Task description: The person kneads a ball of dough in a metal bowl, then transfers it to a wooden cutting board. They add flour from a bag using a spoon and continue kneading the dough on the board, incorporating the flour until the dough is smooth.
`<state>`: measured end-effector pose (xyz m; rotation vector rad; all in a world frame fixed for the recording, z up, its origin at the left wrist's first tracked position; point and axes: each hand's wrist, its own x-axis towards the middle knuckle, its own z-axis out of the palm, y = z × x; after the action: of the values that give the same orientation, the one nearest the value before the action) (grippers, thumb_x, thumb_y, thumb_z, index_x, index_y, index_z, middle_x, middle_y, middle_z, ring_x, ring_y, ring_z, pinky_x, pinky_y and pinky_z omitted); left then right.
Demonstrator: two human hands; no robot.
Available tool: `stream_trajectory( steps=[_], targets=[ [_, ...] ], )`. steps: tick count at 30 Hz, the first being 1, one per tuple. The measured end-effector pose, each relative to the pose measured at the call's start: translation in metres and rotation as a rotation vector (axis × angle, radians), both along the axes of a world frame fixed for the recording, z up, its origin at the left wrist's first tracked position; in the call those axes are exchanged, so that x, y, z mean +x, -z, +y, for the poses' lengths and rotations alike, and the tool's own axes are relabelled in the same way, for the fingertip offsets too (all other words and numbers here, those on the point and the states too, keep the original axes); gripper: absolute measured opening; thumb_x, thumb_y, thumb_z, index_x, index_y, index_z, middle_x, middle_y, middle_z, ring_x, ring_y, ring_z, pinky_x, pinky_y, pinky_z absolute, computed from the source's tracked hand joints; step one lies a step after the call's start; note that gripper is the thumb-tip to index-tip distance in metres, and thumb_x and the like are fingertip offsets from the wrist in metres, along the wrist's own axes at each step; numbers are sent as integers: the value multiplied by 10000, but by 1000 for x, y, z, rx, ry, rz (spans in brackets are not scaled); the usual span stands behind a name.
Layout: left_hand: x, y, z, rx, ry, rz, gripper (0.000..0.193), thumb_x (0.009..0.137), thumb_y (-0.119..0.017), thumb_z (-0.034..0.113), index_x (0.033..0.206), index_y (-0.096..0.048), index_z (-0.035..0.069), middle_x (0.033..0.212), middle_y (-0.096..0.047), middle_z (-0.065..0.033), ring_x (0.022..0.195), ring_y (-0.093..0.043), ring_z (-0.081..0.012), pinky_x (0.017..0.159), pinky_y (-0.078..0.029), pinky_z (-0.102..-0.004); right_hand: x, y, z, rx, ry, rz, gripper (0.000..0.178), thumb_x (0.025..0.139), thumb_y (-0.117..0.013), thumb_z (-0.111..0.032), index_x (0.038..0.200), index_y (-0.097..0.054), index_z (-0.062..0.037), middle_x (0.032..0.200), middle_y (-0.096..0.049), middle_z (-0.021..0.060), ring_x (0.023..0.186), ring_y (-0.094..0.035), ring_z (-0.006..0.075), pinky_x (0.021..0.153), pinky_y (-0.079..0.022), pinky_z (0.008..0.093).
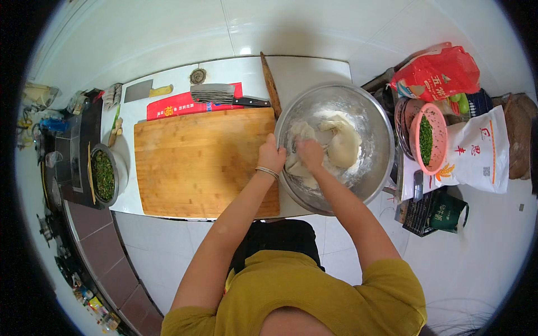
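Note:
A wide steel mixing bowl (372,120) stands at the right of the table, dusted with flour inside. My left hand (272,155), with bangles at the wrist, closes on the bowl's left rim. Inside the bowl my right hand (309,154) is bunched into the dough at the left side; its fingers are partly hidden and slightly blurred. A smooth, pale lump of dough (343,147) lies just right of that hand, and rougher pieces surround the fingers.
A wooden cutting board (202,162) lies left of the bowl. Behind it are a cleaver (213,93) and a rolling pin (270,84). A pot of chopped greens (103,175) stands far left. At right are a pink basket (441,137) and a white flour sack (482,148).

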<state>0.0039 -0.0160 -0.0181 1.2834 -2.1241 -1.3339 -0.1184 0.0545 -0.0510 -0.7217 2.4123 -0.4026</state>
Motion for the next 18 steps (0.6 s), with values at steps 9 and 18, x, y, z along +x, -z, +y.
stream_trajectory(
  steps=[9, 18],
  targets=[
    [6, 8, 8, -12, -15, 34, 201, 756, -520, 100, 874, -416, -26, 709, -552, -289, 690, -544, -463, 614, -436, -501, 43, 13, 32, -509, -530, 497, 151, 751, -552, -220, 744, -536, -70, 739, -523, 99, 725, -515, 288, 650, -389, 390],
    [12, 7, 5, -2, 56, 24, 201, 768, -521, 98, 876, -405, -26, 697, -548, -282, 670, -544, -461, 596, -437, -498, -6, 39, -47, 43, -111, 370, 285, 815, -498, -280, 737, -629, -39, 758, -617, 150, 744, -595, 309, 662, -453, 405]
  ],
)
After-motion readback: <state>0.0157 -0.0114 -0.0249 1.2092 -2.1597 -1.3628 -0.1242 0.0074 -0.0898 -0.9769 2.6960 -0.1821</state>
